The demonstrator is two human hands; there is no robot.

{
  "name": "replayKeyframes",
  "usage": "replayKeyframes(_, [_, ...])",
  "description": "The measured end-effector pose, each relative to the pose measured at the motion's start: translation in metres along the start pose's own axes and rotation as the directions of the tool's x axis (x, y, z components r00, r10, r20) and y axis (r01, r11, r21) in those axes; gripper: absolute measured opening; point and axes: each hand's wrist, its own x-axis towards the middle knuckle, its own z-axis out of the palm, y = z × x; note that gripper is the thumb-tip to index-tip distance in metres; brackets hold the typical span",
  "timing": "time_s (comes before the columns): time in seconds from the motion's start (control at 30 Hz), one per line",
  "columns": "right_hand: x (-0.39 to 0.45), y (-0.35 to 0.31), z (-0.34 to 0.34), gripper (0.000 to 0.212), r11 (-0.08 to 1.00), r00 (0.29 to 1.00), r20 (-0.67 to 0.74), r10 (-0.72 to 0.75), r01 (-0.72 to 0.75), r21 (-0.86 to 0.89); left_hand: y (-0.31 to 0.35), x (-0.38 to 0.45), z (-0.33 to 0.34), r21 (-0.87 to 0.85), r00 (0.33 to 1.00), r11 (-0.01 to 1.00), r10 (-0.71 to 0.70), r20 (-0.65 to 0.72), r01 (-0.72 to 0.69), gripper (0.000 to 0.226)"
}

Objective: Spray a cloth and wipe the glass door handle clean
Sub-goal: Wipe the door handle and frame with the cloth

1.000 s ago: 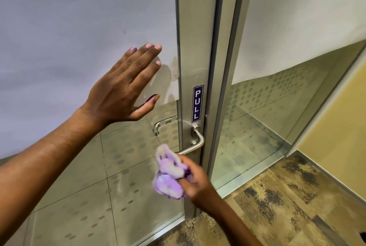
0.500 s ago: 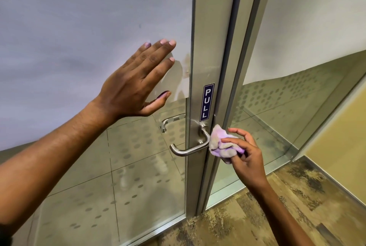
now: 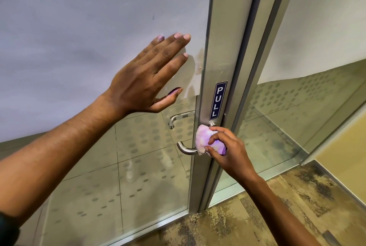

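A curved steel door handle sticks out from the aluminium door stile, just below a blue PULL label. My right hand grips a bunched purple and white cloth and presses it onto the handle near its root, hiding that part. My left hand lies flat, fingers spread, against the frosted glass door above and left of the handle. No spray bottle shows.
A second handle shows through the glass on the door's far side. To the right stands a fixed glass panel with a dotted band, then a yellow wall. Mottled brown carpet covers the floor.
My right hand carried the cloth from below the handle's free end round to the right, and now onto the handle near the stile. The left hand stays flat on the glass.
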Motion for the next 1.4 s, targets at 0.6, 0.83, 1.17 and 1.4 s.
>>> replayKeyframes(0.6, [0.010, -0.040, 0.050, 0.014, 0.958, 0.978, 0.110, -0.177, 0.146, 0.246, 0.000, 0.001, -0.001, -0.001, 1.000, 1.000, 0.008, 0.009, -0.008, 0.059])
replayKeyframes(0.83, [-0.064, -0.046, 0.102, 0.008, 0.910, 0.857, 0.441, -0.266, 0.072, 0.408, -0.002, -0.002, 0.001, 0.009, 1.000, 1.000, 0.013, 0.013, -0.013, 0.064])
replayKeyframes(1.17, [-0.051, 0.006, -0.017, 0.057, 0.890, 0.966, -0.106, 0.236, -0.171, 0.422, 0.000, 0.000, 0.002, 0.029, 1.000, 0.999, 0.016, 0.018, -0.017, 0.063])
replayKeyframes(1.4, [-0.018, 0.038, -0.019, 0.051, 0.641, 0.871, 0.002, 0.491, -0.363, 0.677, 0.000, 0.000, 0.001, 0.020, 1.000, 1.000, 0.011, 0.011, -0.012, 0.062])
